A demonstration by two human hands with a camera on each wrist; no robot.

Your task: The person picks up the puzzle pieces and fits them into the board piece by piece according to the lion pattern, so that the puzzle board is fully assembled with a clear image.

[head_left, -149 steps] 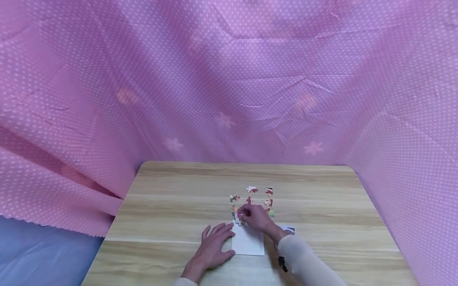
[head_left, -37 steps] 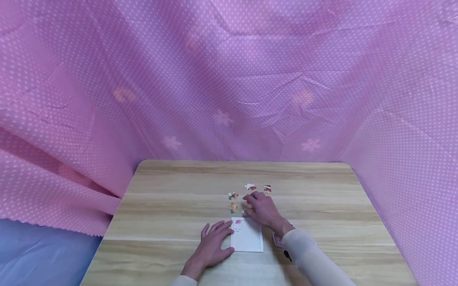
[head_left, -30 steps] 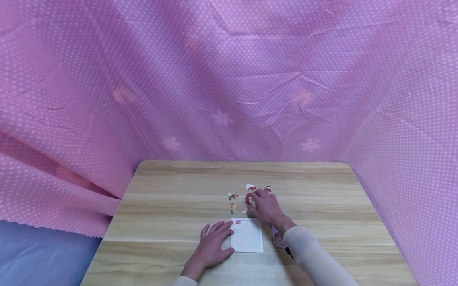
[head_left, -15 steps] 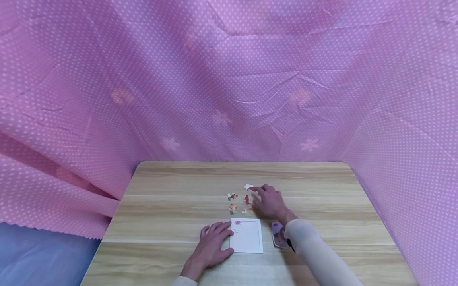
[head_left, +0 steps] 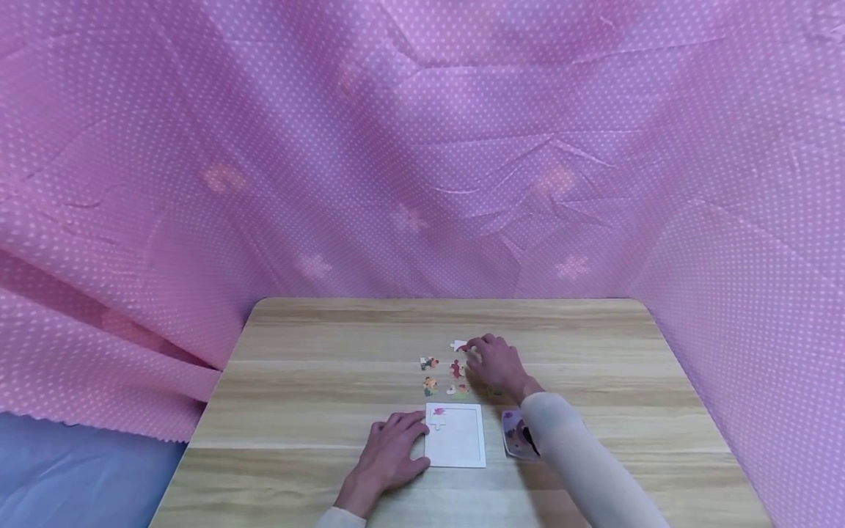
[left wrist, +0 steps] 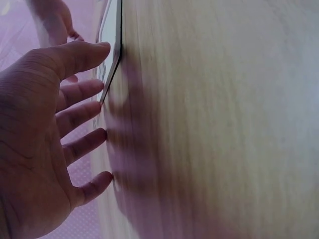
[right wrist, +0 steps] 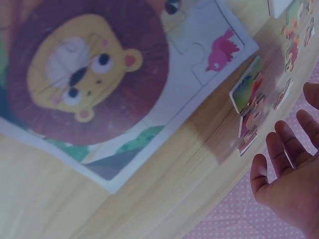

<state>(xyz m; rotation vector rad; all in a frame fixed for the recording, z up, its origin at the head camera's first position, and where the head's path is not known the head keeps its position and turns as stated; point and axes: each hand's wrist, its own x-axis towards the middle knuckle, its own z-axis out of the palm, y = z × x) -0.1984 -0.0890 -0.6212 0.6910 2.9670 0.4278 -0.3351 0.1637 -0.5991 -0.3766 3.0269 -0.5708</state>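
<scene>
Table (head_left: 317,381): one, wooden, far corners rounded. Wide wood runs from the left hand to the left edge and from the right sleeve (head_left: 581,458) to the right edge; a shallower strip lies between the pieces and the far edge. Pink dotted curtain (head_left: 422,147) behind the far edge and along both sides.

Tray (head_left: 455,445): one, white, roughly square, sides near parallel to the table's edges, toward the near edge. Card (head_left: 511,429): one, lion picture, just beside the tray's right edge, a narrow gap between; partly under the right sleeve.

Seated piece (head_left: 439,416): one, with pink bird, in the tray's far left corner, its tab toward the near edge.

Loose pieces: five seen well between tray and far edge, a sixth glimpsed below the right wrist; the hand may hide others. White-red piece (head_left: 458,345): farthest of these, flat, long axis left to right, tab toward the left edge.

Left hand (head_left: 391,455): fingers spread, nearly straight, thumb and fingertips at the tray's left edge; grasps nothing.

Right hand (head_left: 495,363): fingers loosely bent, gaps between, index fingertip over the white-red piece's right end; nothing seen in its grasp, contact cannot be told.
</scene>
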